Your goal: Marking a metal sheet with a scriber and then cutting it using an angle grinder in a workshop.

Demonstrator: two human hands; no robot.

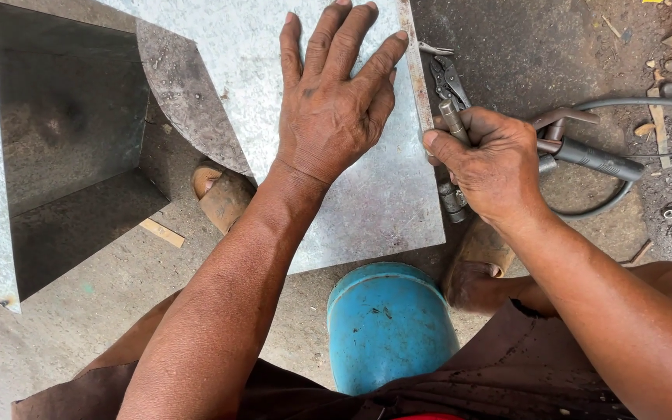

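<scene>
i see my left hand (332,101) lying flat, palm down and fingers spread wide, on a galvanised metal sheet (367,210) that slopes down toward me; it grips nothing, it only presses on the surface. my right hand (488,159) is closed around the handles of a pair of locking pliers (449,85), whose jaws sit at the right edge of the sheet, just above my thumb. i cannot tell whether the jaws actually bite the folded edge strip (416,70) or only rest against it. the lower end of the pliers pokes out under my fist, beside the sheet's right side.

just right of that hand lies a welding electrode holder (593,158) with a dark handle, its grey cable (639,103) running off to the right and looping back on the dirt floor (554,47). to the left stands an open sheet-metal box (64,148), its curved flap touching the sheet i am pressing. a blue cylinder (386,323) sits between my knees, just below the sheet's lower edge. a sandalled foot (223,194) shows under the sheet's left corner, another foot (476,268) under my right wrist. scraps of wood (161,232) lie scattered on the floor.
</scene>
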